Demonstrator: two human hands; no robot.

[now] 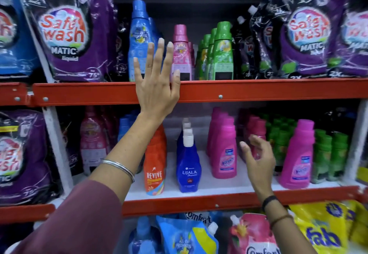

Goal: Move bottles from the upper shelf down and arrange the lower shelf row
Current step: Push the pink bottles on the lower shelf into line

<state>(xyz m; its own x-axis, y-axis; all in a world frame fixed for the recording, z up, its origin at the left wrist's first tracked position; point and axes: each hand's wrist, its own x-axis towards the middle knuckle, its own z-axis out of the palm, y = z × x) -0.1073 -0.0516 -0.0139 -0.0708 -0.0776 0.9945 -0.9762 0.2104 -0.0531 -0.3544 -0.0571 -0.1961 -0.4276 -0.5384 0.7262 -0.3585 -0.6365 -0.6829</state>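
You're reaching your open left hand (156, 86) toward the blue bottle (139, 40) and pink bottle (181, 52) on the upper shelf (258, 90), while your right hand (258, 158), loosely open and empty, is hovering by the pink Vanish bottle (224, 150) in the lower shelf (199, 202) row, ready to receive.

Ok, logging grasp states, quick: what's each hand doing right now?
Left hand: open, fingers spread before the tall blue plastic bottle, holding nothing.
Right hand: open, half curled, empty, near the pink plastic bottles.

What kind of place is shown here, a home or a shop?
Most likely a shop's laundry aisle. Red metal shelves carry many identical items in rows: purple Safewash pouches, pink bottles and green bottles, all facing forward like stock for sale.
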